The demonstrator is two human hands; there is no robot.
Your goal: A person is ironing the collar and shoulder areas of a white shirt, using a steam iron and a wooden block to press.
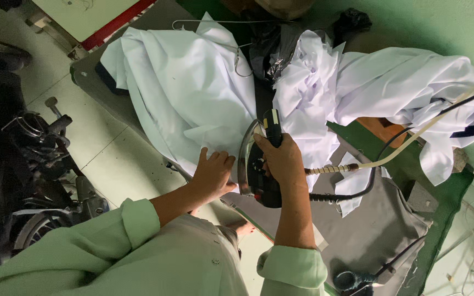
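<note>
On the grey padded ironing table (374,230), we have a white cotton garment (193,104) spread out, with a second crumpled heap of white cloth (390,82) lying beside it to the right. Our right hand (283,161) closes its grip around the handle of the black steam iron (259,164), whose soleplate rests at the near edge of the white garment. Our left hand (212,174) lies flat, fingers spread and holding nothing, pressing the fabric just beside the iron. To press well, we judge the left hand should keep the cloth taut and stay apart from the hot plate, while the pale hose and dark cord (412,137) trail clear of the fabric.
</note>
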